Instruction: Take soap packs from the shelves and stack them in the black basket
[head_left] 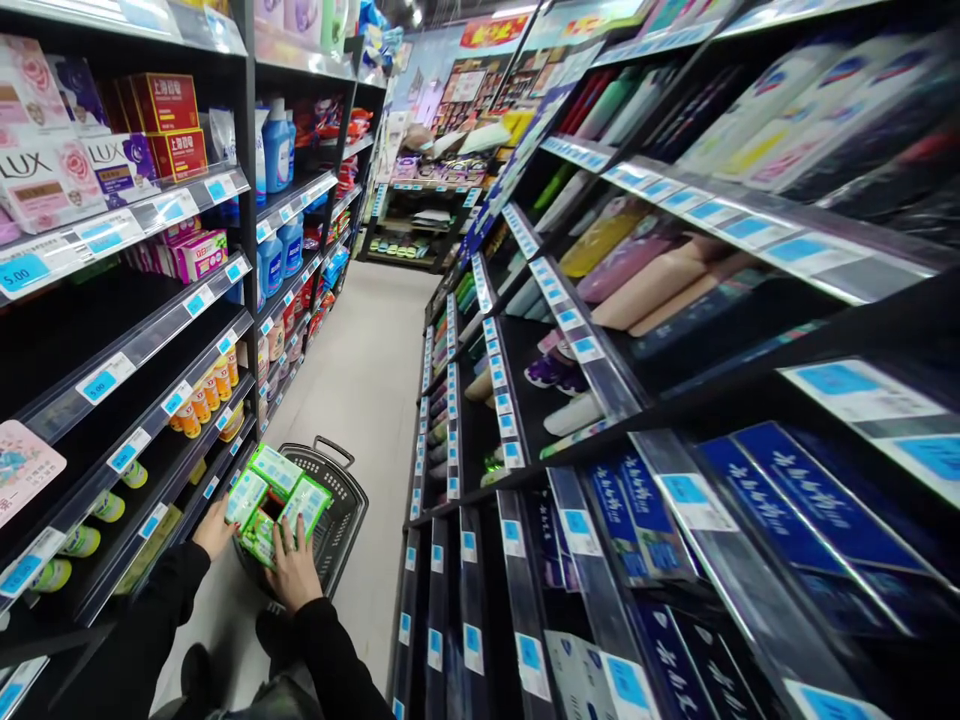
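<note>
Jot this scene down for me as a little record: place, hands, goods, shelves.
Place: shop aisle
Left hand: at the left side of the green packs
Right hand: spread on the green packs
Basket: black; unclear whether the green packs rest in it
Left shelves: LUX boxes, blue bottles
Right shelves: blue boxes

We're in a shop, a supermarket aisle by the look of it: dark shelving (250, 110) down both sides, its edges lined with price tags (106, 380) — one says 5.00. LUX boxes (30, 185), blue bottles (277, 152) and blue cartons (810, 500) fill the shelves, and there's a black shopping basket (349, 540) here — a stocked display (420, 190) stands at the far end.
</note>
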